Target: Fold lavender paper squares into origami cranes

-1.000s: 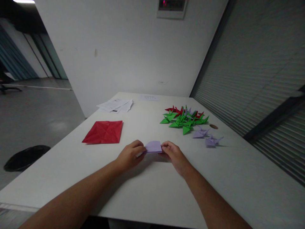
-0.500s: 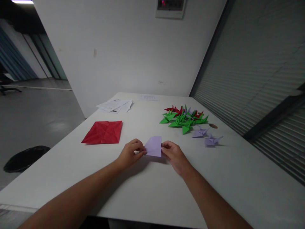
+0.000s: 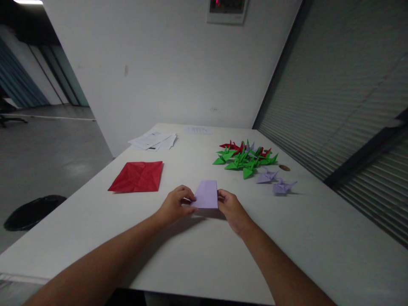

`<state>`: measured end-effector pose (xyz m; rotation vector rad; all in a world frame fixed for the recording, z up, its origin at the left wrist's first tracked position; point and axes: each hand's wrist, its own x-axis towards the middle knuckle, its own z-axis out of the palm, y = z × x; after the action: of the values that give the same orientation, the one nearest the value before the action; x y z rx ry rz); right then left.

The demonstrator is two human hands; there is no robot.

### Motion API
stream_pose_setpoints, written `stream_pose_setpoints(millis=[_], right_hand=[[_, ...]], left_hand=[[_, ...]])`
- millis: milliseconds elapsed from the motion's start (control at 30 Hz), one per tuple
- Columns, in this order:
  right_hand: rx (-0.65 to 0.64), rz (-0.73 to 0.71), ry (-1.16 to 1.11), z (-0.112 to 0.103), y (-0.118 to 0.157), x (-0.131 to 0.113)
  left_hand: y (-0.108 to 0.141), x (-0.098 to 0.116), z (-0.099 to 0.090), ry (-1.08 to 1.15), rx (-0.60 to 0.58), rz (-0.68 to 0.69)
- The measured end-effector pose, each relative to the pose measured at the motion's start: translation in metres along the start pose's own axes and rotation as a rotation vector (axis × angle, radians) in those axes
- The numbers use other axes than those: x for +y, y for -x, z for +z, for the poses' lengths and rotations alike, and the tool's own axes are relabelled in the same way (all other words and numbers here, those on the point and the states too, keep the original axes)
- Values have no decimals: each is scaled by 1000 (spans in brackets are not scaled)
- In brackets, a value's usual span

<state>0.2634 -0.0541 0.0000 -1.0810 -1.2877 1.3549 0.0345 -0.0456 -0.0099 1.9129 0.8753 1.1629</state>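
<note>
A folded sheet of lilac origami paper (image 3: 206, 194) is held between my two hands, a little above the white table (image 3: 197, 250), where a shadow falls beneath it. My left hand (image 3: 178, 203) is closed on the paper's left edge, thumb near its lower corner. On the opposite edge, my right hand (image 3: 231, 207) grips it, with some fingertips hidden behind the sheet. To the right lie two lilac paper cranes (image 3: 267, 176), and beyond them a pile of green paper cranes (image 3: 242, 160) with red and lilac ones among it.
Creased red paper (image 3: 137, 177) lies on the table's left side. Printed sheets (image 3: 153, 140) are spread behind it. A round hole (image 3: 284, 168) is near the right edge, beside window blinds (image 3: 344, 85). A black-lined bin (image 3: 33, 212) stands on the floor at left.
The lilac paper has tilted between my hands, and its outline has changed from a cut-corner shape to an evener four-sided one. Both hands have stayed nearly in place.
</note>
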Motion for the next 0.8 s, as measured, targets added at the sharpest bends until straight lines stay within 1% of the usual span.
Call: stream_pose_setpoints(millis=[100,233,400,467,533,667,800], right_hand=[[7,1,-20,3,-1,4],[12,1,-22,6,-1,7],[21,-63,119,6,-2,7],[21,-89,192,5,-2,7],[13,-114,265,4,-2,8],[-23,-167,378,4,0,12],[-48,-253,402,5,1,13]], left_hand=[[1,2,2,-8,-29,11],[0,7,4,-34,-27,13],[-1,11,4,-69,-36,25],[-1,12,4,-97,-50,-3],[0,13,5,-102,-62,-71],[0,9,7,-2,-44,-212],[-2,6,8,148,-18,-199]])
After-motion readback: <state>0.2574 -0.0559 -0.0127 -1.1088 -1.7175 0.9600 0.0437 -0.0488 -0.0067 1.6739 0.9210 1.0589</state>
